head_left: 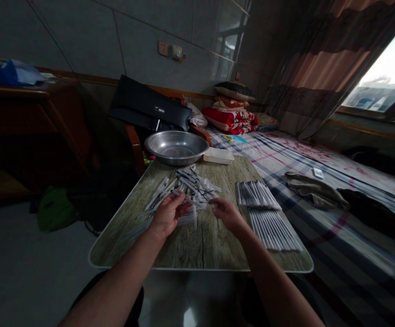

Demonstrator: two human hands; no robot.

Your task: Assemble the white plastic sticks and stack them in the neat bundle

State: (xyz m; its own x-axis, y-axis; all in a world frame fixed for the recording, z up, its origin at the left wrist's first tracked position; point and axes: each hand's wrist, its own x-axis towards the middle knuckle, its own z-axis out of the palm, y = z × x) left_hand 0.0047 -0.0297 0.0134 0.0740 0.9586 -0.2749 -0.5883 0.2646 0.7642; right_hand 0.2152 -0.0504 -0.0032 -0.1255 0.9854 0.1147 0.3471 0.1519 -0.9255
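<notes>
Slim white pen-like sticks (275,230): two batches aligned near-right of round silver metal basin (177,147), jumbled pile (190,179) in front unaligned; left hand (168,213) pinching one, right hand (226,213) narrow at its end, grip unclear.

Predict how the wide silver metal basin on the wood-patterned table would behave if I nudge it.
The wide silver metal basin should be stiff, judging by its metallic sheen. Low and broad, it would probably slide rather than tip. It looks empty, so likely light for its size.
</notes>
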